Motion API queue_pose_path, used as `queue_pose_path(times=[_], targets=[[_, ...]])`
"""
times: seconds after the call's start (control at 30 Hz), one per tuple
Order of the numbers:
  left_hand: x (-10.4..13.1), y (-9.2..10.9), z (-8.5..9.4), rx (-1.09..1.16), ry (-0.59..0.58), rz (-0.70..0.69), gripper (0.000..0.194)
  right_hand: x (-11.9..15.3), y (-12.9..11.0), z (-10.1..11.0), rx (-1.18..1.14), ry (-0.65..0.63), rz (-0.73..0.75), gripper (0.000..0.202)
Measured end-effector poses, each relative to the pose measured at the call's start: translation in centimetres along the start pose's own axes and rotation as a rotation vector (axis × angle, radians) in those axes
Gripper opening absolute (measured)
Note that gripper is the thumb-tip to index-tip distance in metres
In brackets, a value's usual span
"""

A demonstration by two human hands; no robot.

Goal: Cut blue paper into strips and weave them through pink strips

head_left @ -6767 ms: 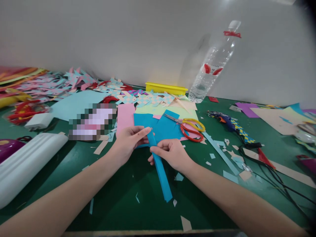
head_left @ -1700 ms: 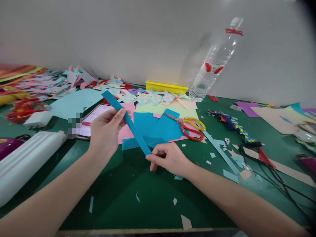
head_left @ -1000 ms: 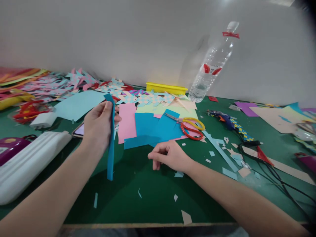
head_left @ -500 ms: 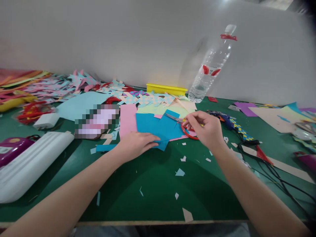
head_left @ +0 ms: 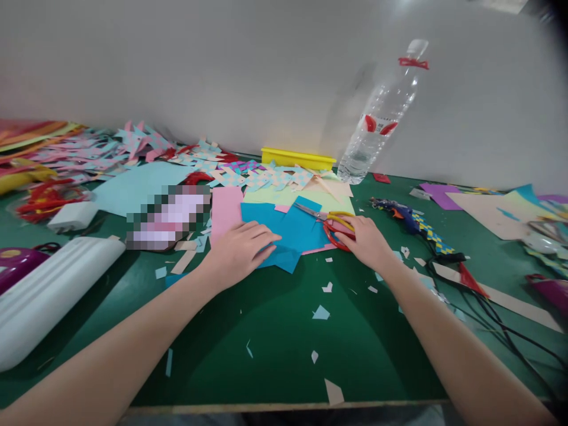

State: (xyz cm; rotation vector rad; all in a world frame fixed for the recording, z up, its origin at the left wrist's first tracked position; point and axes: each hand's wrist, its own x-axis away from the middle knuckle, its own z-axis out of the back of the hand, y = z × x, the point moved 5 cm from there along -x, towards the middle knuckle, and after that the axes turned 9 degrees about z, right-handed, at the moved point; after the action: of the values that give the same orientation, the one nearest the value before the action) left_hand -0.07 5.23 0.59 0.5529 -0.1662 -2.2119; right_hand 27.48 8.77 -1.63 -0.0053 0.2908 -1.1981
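Note:
Scissors [head_left: 332, 225] with one red and one yellow handle lie over the blue paper pieces [head_left: 293, 231], blades pointing away to the left. My right hand [head_left: 368, 239] is closed around their handles from the right side. Flat on the near left part of the blue paper rests my left hand [head_left: 242, 251], fingers stretched out and slightly apart. Its wrist side lies by a strip of pink paper [head_left: 226, 207] that is partly covered by the hand. Pale yellow-green paper [head_left: 275, 196] shows beneath the blue pieces on the far side.
A water bottle [head_left: 377, 124] leans against the grey wall behind a yellow tray [head_left: 297, 158]. Woven paper strips [head_left: 146, 142] pile up at the back left. A phone with blurred screen [head_left: 171, 219] and a long white case [head_left: 62, 296] lie left; black cables [head_left: 501, 319] run right. Paper scraps [head_left: 321, 312] dot the green tabletop.
My right hand has lowered onto the scissors' handles and taken hold of them. My left hand has shifted slightly, its fingers now more spread over the blue paper.

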Motion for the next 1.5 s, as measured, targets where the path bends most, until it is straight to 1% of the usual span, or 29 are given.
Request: queue_pose_path(times=[0.1, 0.2, 0.27, 0.33, 0.43, 0.57, 0.63, 0.7, 0.83, 0.9, 0.93, 1.03, 1.13, 1.27, 1.37, 1.5], targets=[[0.1, 0.4, -0.1, 0.093, -0.039, -0.044, 0.026, -0.1, 0.5, -0.1, -0.052, 0.026, -0.014, 0.047], [0.1, 0.2, -0.6, 0.124, -0.075, -0.053, 0.028, 0.0, 0.8, 0.1, -0.063, 0.071, 0.003, 0.045], [0.1, -0.2, -0.8, 0.111, -0.081, -0.051, 0.029, 0.0, 0.7, 0.7, -0.055, 0.127, 0.012, 0.043], [0.1, -0.5, -1.1, 0.074, -0.095, -0.057, 0.028, 0.1, 0.5, 1.4, -0.083, 0.192, -0.010, 0.044], [0.1, -0.8, -1.3, 0.010, -0.114, -0.059, 0.026, 0.3, 0.5, 2.0, -0.237, 0.263, -0.078, 0.049], [0.1, -1.0, -1.4, -0.015, -0.118, -0.043, 0.024, 0.3, 0.6, 1.9, -0.450, 0.299, -0.140, 0.059], [0.0, -1.2, -1.4, -0.002, -0.129, -0.026, 0.023, 0.3, 0.5, 2.2, -0.469, 0.305, -0.128, 0.060], [0.0, -1.3, -1.5, 0.019, -0.135, -0.008, 0.023, 0.4, 0.1, 2.9, -0.400, 0.301, -0.070, 0.056], [-0.1, -1.4, -1.5, 0.029, -0.136, 0.006, 0.023, 0.7, -1.0, 4.5, -0.076, 0.215, 0.093, 0.055], [-0.2, -1.5, -1.5, 0.032, -0.142, 0.009, 0.023, 0.9, -1.2, 4.7, 0.027, 0.133, 0.164, 0.055], [-0.2, -1.5, -1.5, 0.037, -0.147, 0.014, 0.024, 1.0, -1.3, 4.6, 0.041, 0.079, 0.205, 0.054], [-0.2, -1.6, -1.5, 0.051, -0.160, 0.030, 0.024, 1.2, -1.7, 3.8, -0.007, -0.073, 0.323, 0.051], [-0.2, -1.7, -1.6, 0.055, -0.165, 0.032, 0.024, 1.4, -2.3, 3.2, -0.089, -0.151, 0.375, 0.051], [-0.1, -1.8, -1.7, 0.069, -0.160, 0.015, 0.024, 1.5, -3.4, 3.1, -0.175, -0.183, 0.374, 0.054], [-0.2, -1.8, -1.7, 0.062, -0.152, 0.005, 0.024, 1.5, -4.0, 3.3, -0.203, -0.206, 0.375, 0.051], [-0.3, -1.8, -1.7, 0.050, -0.152, -0.001, 0.025, 1.6, -4.3, 3.4, -0.225, -0.212, 0.368, 0.047]])
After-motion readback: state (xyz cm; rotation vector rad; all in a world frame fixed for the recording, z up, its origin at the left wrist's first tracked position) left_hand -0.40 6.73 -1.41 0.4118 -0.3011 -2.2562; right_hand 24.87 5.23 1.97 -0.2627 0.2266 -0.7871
